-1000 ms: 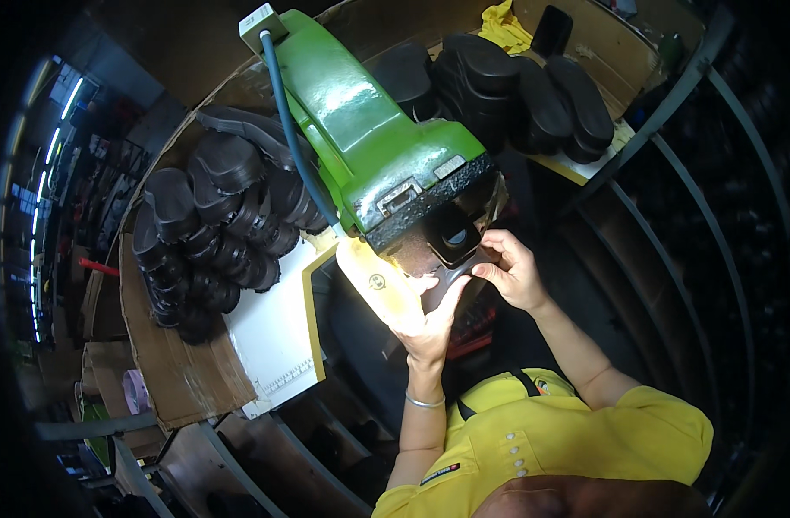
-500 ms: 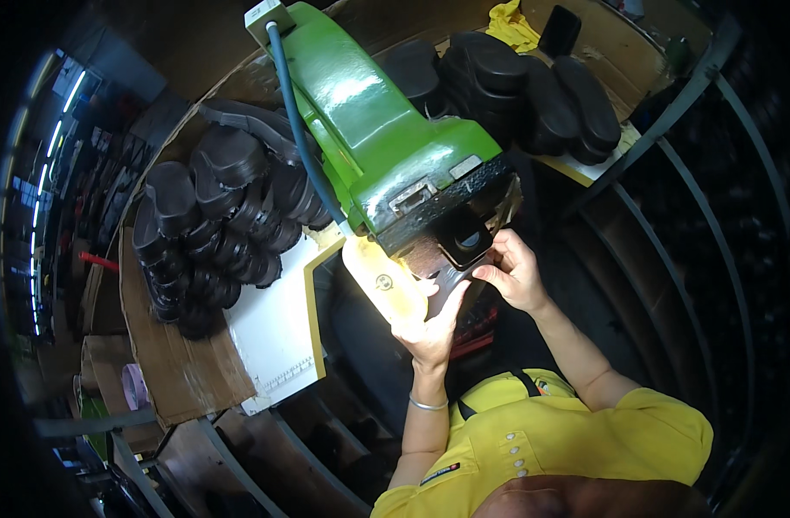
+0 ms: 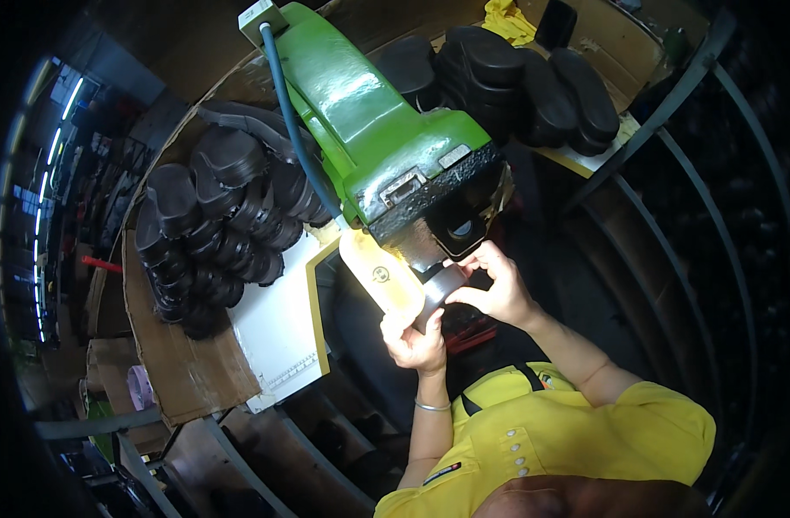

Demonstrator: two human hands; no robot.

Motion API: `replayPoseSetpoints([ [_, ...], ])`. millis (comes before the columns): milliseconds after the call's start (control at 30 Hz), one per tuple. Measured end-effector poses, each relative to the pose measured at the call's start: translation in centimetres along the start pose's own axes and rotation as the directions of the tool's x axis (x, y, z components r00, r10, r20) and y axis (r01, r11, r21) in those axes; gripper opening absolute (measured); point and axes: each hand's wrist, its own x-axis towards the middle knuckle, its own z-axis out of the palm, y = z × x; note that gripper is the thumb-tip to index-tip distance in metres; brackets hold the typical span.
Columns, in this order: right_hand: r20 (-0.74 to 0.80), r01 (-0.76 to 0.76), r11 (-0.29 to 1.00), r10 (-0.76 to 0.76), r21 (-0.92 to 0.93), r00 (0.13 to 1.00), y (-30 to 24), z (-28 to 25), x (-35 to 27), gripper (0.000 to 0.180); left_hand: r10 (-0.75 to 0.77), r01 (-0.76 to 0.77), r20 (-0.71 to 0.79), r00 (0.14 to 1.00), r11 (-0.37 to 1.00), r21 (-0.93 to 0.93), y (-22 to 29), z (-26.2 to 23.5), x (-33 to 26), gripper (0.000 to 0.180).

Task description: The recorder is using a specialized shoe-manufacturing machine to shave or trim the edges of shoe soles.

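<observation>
Both forearms rise from the lower edge, elbows bent, hands meeting under the black head of the green machine (image 3: pixel 369 121). The left hand (image 3: pixel 419 345) is closed around the near end of a shoe (image 3: pixel 395 281), whose yellow sole faces up and reaches under the machine. The right hand (image 3: pixel 498 289) curls its fingers over the shoe's dark upper beside the head, gripping it. Black soles (image 3: pixel 214 233) are heaped to the left, more stacked at the back.
</observation>
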Motion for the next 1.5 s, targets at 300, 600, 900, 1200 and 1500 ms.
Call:
replayPoseSetpoints([
  [300,0.113,0.069,0.881,-0.018,-0.468,0.993,-5.1,-9.3,-0.4,0.028,-0.173,0.214,0.193,0.966,0.952,-0.218,1.5,1.7,-0.9,0.042],
  [600,-0.854,0.078,0.997,-0.032,0.010,0.519,-8.6,-22.0,0.3,0.044,-0.305,0.263,0.245,0.920,0.946,0.190,-2.8,-1.2,0.5,0.007],
  [900,-0.694,-0.428,0.903,0.331,0.036,0.639,6.0,-19.2,13.8,0.068,-0.406,0.361,0.405,0.819,0.914,0.187,0.2,1.4,0.9,0.007],
  [1200,-0.705,0.013,0.887,0.358,0.461,0.613,6.5,-25.2,11.8,0.054,-0.603,0.481,0.378,0.703,0.794,0.372,-1.8,-2.1,-1.7,0.007],
  [1500,-0.702,-0.423,0.893,0.402,0.158,0.588,6.0,-27.9,12.1,0.068,-0.382,0.215,0.362,0.850,0.880,0.424,3.8,3.9,1.0,0.010],
])
